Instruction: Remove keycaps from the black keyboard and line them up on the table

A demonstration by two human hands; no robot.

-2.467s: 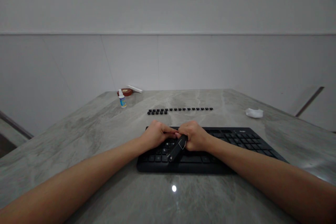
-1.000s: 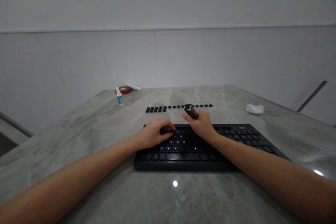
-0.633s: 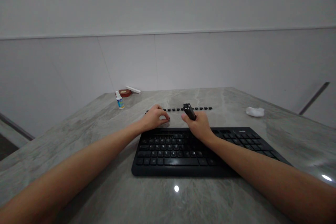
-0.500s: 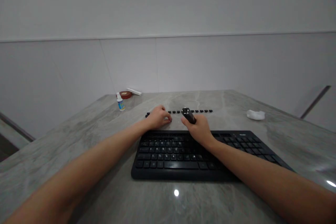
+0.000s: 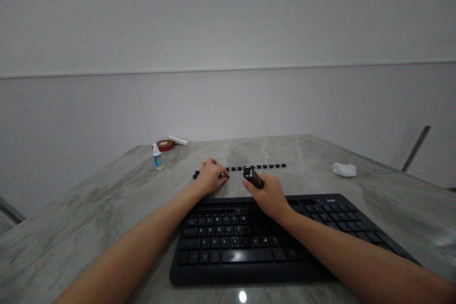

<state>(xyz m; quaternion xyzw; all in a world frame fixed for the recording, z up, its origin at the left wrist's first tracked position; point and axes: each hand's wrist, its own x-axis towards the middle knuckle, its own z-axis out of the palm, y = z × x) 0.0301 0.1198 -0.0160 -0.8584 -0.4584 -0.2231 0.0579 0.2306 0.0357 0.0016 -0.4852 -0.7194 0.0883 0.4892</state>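
In the head view, my left hand rests on the table behind the keyboard. Its thumb and forefinger are closed at a small black keycap, beside a row of keycaps. My right hand hovers over the back of the black keyboard, wrapped round a short dark handheld tool. That tool has a shiny, light-catching end pointing up and left; its exact kind is unclear. Several keys in the keyboard's middle look stripped of their caps, and my right hand and forearm cover part of it.
A small white spray bottle with a blue label stands at the left. Behind it lie a reddish-brown box and a white strip. Some crumpled white material sits at the right. A pale wall rises beyond the marble-look table.
The camera has tilted upward, so everything sits lower in the picture. Both hands keep nearly the same places, the right one still holding the dark tool.
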